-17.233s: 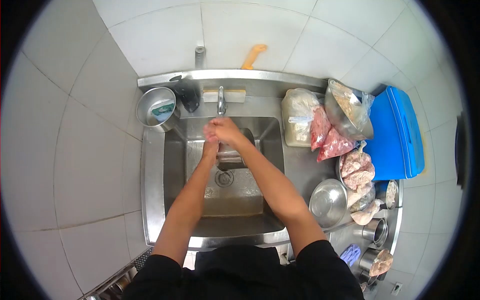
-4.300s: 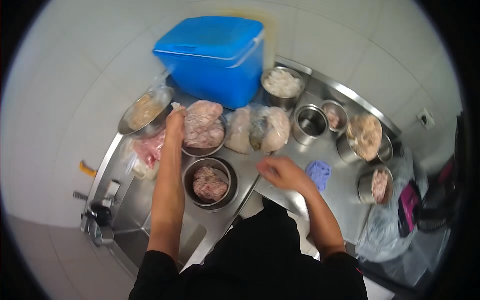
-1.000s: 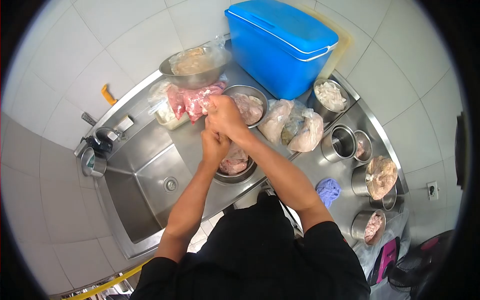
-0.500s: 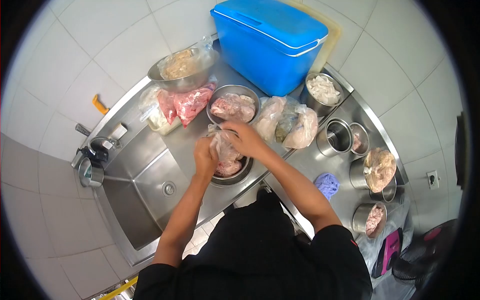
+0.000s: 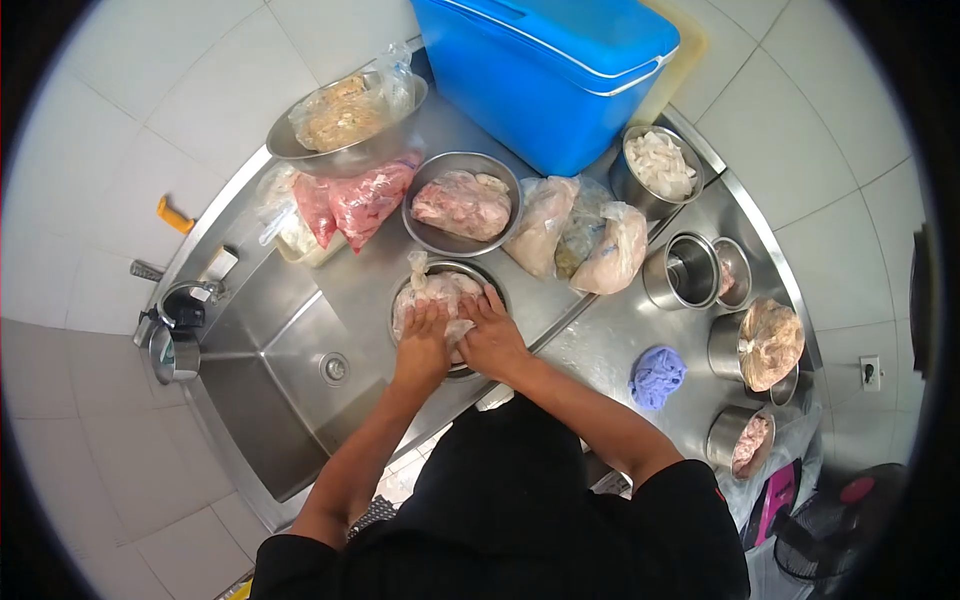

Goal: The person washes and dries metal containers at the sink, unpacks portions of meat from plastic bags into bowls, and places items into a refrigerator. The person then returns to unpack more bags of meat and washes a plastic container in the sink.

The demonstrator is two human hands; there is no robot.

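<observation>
A clear plastic bag of pale meat [image 5: 440, 287] sits in a round metal bowl [image 5: 484, 270] at the counter's front edge. My left hand [image 5: 424, 343] lies on the bag's left side with its fingers stretched out. On the right side, my right hand [image 5: 491, 337] rests with its fingers apart, pressing on the plastic. The bag's twisted top sticks up at the back. Right behind stands another metal bowl [image 5: 418, 237] holding a bagged lump of reddish meat [image 5: 462, 204].
A steel sink [image 5: 285, 400] lies to the left. Bags of red meat [image 5: 365, 205], bags of pale meat [image 5: 612, 250] and a blue cooler [image 5: 545, 85] stand behind. On the right are a purple cloth [image 5: 658, 377], several metal pots [image 5: 683, 272] and a tied bag [image 5: 771, 345].
Both hands have come down from the gathered top of the bag and now lie spread on it. The meat sits lower and wider in the bowl. The view has shifted slightly.
</observation>
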